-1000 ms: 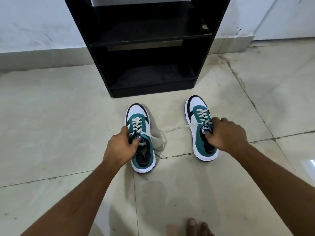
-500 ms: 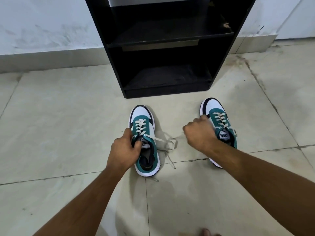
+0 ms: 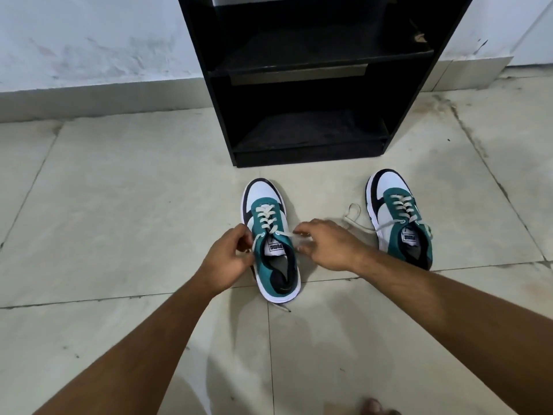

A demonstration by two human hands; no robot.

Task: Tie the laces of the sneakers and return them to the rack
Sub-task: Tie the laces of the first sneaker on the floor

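Two green, white and black sneakers stand on the tiled floor, toes toward the black rack [image 3: 311,85]. The left sneaker [image 3: 270,244] sits between my hands. My left hand [image 3: 229,256] pinches its left lace end beside the tongue. My right hand [image 3: 326,245] hovers at the shoe's right side with fingers spread over the blurred right lace; whether it grips the lace is unclear. The right sneaker [image 3: 398,217] stands apart to the right, its lace [image 3: 353,217] lying loose on the floor.
The rack has two dark shelves, both without shoes, and stands against a white wall [image 3: 89,40]. Pale floor tiles [image 3: 119,190] with dark grout lines spread all around. A bare toe [image 3: 372,407] shows at the bottom edge.
My right hand has left the right sneaker and moved left to the left sneaker's lace. My left hand shifted from gripping the shoe's collar to pinching its lace. The view panned left.
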